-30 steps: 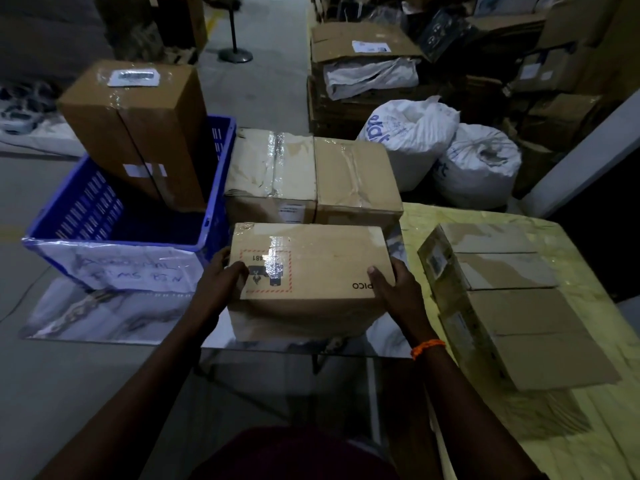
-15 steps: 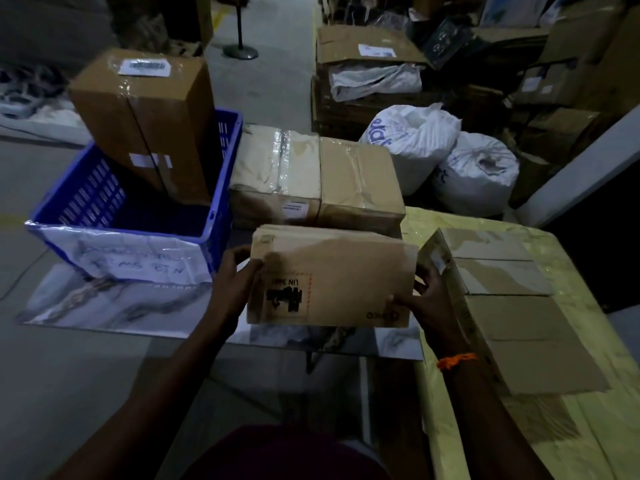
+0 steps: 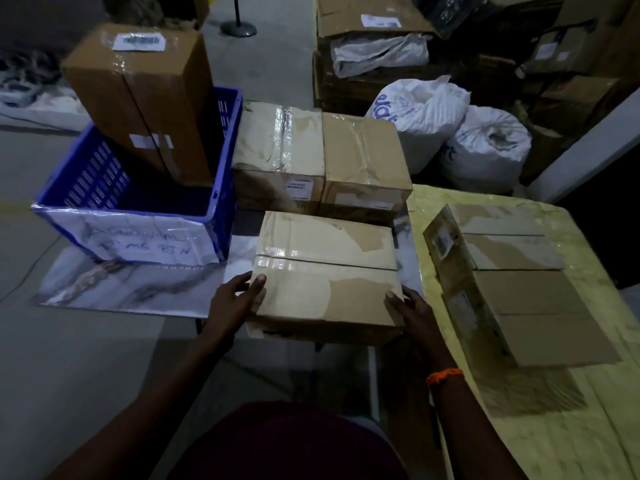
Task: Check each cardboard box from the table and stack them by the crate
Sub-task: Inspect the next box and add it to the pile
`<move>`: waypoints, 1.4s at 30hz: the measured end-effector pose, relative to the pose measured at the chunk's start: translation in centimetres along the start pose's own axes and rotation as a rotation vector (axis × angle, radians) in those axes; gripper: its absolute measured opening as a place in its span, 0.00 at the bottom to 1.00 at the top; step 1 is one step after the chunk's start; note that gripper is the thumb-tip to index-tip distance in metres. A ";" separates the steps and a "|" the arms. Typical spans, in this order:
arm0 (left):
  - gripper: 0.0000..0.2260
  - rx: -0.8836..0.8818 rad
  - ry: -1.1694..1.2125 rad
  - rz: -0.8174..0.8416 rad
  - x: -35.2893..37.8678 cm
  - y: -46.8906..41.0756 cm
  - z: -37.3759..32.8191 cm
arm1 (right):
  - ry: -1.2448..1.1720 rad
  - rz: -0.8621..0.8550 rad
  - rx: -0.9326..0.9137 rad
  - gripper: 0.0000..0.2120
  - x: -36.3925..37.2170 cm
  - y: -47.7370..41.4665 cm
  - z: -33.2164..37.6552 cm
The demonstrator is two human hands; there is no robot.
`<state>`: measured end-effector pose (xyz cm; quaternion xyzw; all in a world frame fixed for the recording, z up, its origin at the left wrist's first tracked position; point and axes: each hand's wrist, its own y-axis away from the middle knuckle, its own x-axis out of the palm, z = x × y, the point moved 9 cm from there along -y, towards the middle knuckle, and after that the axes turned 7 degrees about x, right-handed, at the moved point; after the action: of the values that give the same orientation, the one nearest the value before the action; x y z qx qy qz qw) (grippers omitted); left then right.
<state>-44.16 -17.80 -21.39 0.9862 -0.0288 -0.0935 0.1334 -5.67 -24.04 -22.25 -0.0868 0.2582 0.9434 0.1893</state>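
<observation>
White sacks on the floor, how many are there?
2. One white sack sits behind the taped boxes, and the other white sack leans beside it to the right. More could be hidden among the dark pile behind.

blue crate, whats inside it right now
One tall taped cardboard box stands tilted inside the blue crate. The floor beside it looks dark and bare; anything under the box is hidden.

Bare forearms, one wristband, a dark red garment

An orange band point(image 3: 445, 375) is worn on the right wrist at 4 o'clock; a maroon garment point(image 3: 287, 441) is seen at 6 o'clock. No sleeves are worn.
</observation>
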 end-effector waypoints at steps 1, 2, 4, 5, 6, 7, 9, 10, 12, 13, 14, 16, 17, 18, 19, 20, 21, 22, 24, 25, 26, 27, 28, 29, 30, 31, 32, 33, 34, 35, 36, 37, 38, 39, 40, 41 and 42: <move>0.40 -0.009 -0.003 -0.003 0.0 0.0 0.4 | 0.011 -0.015 0.004 0.21 -0.1 -0.1 -0.3; 0.39 -0.013 -0.008 -0.001 0.1 -0.1 0.8 | 0.021 -0.025 0.008 0.21 -0.1 -0.1 -0.3; 0.31 -0.016 -0.033 -0.007 0.0 -0.6 1.5 | 0.036 -0.051 -0.001 0.20 -0.1 -0.4 -0.2; 0.26 -0.021 -0.045 -0.013 0.0 -0.9 1.6 | 0.051 -0.061 -0.006 0.20 -0.1 -0.6 -0.1; 0.24 -0.020 -0.057 -0.018 0.0 -1.3 1.7 | 0.060 -0.067 -0.011 0.20 -0.1 -0.9 -0.1; 0.23 -0.017 -0.076 -0.014 0.0 -1.8 1.5 | 0.072 -0.083 -0.020 0.20 -0.1 -1.3 0.2; 0.23 0.017 -0.127 0.009 0.4 -3.0 0.5 | 0.097 -0.088 -0.060 0.21 0.3 -1.9 1.7; 0.24 0.046 -0.147 0.022 0.7 -3.8 -0.2 | 0.113 -0.077 -0.085 0.22 0.8 -2.4 2.7; 0.20 0.094 -0.174 0.053 1.5 -5.3 -2.2 | 0.146 -0.041 -0.099 0.24 1.6 -4.0 4.3; 0.17 0.103 -0.187 0.063 2.0 -6.0 -3.3 | 0.164 -0.026 -0.093 0.24 2.0 -4.9 5.1; 0.16 0.112 -0.189 0.070 2.5 -6.9 -3.8 | 0.184 -0.014 -0.087 0.24 2.3 -5.8 5.8; 0.13 0.100 -0.204 0.074 3.2 -8.0 -4.7 | 0.194 -0.008 -0.063 0.23 2.7 -7.2 6.6; 0.11 0.090 -0.211 0.064 3.2 -8.3 -4.9 | 0.185 -0.007 -0.053 0.23 2.8 -7.5 6.8; 0.11 0.091 -0.199 0.048 3.3 -8.6 -4.8 | 0.174 -0.009 -0.047 0.23 2.8 -7.4 6.9; 0.12 0.079 -0.190 0.035 3.2 -8.4 -4.8 | 0.168 -0.015 -0.052 0.23 2.7 -7.1 7.1; 0.14 0.075 -0.168 0.017 3.1 -8.4 -4.7 | 0.156 -0.021 -0.064 0.23 2.5 -6.9 7.1; 0.17 0.066 -0.162 -0.005 2.8 -8.2 -4.8 | 0.148 -0.031 -0.083 0.22 2.2 -6.6 7.1; 0.19 0.068 -0.139 -0.038 2.5 -8.0 -5.0 | 0.136 -0.049 -0.105 0.22 1.8 -6.2 7.2; 0.20 0.095 -0.095 -0.088 2.1 -7.8 -5.8 | 0.112 -0.094 -0.139 0.21 0.9 -5.4 7.9; 0.18 0.105 -0.081 -0.100 2.1 -7.7 -6.2 | 0.094 -0.111 -0.149 0.21 0.5 -5.1 8.2; 0.16 0.125 -0.060 -0.118 2.1 -7.5 -7.0 | 0.062 -0.123 -0.157 0.22 0.1 -4.9 8.6; 0.15 0.148 -0.041 -0.133 2.1 -7.3 -7.9 | 0.024 -0.136 -0.171 0.24 -0.4 -4.7 9.1; 0.14 0.174 -0.013 -0.154 2.1 -7.2 -8.8 | -0.013 -0.152 -0.186 0.27 -0.9 -4.5 9.5; 0.13 0.193 0.016 -0.170 2.0 -7.1 -9.5 | -0.052 -0.172 -0.205 0.31 -1.4 -4.2 10.1; 0.13 0.217 0.044 -0.189 1.9 -6.9 -10.3 | -0.099 -0.194 -0.216 0.32 -2.0 -3.9 10.7; 0.14 0.234 0.073 -0.196 1.8 -6.9 -10.9 | -0.140 -0.211 -0.220 0.30 -2.4 -3.8 11.1; 0.17 0.239 0.106 -0.196 1.8 -7.0 -11.0 | -0.181 -0.224 -0.217 0.26 -2.8 -3.5 11.4; 0.21 0.233 0.133 -0.192 1.9 -7.0 -10.9 | -0.209 -0.227 -0.203 0.23 -3.0 -3.2 11.5; 0.23 0.222 0.150 -0.193 2.0 -6.9 -10.7 | -0.228 -0.225 -0.192 0.22 -3.1 -3.1 11.3; 0.23 0.223 0.150 -0.198 2.2 -6.6 -10.5 | -0.227 -0.220 -0.186 0.25 -3.1 -2.9 11.1; 0.21 0.231 0.131 -0.208 2.4 -6.2 -10.3 | -0.214 -0.223 -0.181 0.29 -2.9 -2.6 10.6; 0.21 0.240 0.111 -0.213 2.7 -5.7 -10.1 | -0.188 -0.229 -0.182 0.31 -2.8 -2.2 10.1; 0.22 0.246 0.091 -0.213 2.9 -5.2 -10.0 | -0.161 -0.240 -0.198 0.32 -2.6 -1.8 9.6; 0.24 0.253 0.077 -0.208 3.2 -4.7 -9.8 | -0.140 -0.259 -0.205 0.31 -2.6 -1.4 9.2; 0.26 0.255 0.071 -0.206 3.3 -4.3 -9.5 | -0.123 -0.277 -0.205 0.28 -2.5 -1.1 8.8; 0.26 0.255 0.067 -0.209 3.4 -4.0 -9.0 | -0.108 -0.292 -0.201 0.26 -2.6 -1.0 8.5; 0.24 0.252 0.053 -0.214 3.2 -3.7 -8.3 | -0.094 -0.302 -0.203 0.24 -2.6 -0.8 8.2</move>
<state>-39.25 -12.32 -15.09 0.9947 0.0681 -0.0770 -0.0013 -3.53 -19.88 -14.94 -0.0991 0.1365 0.9285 0.3307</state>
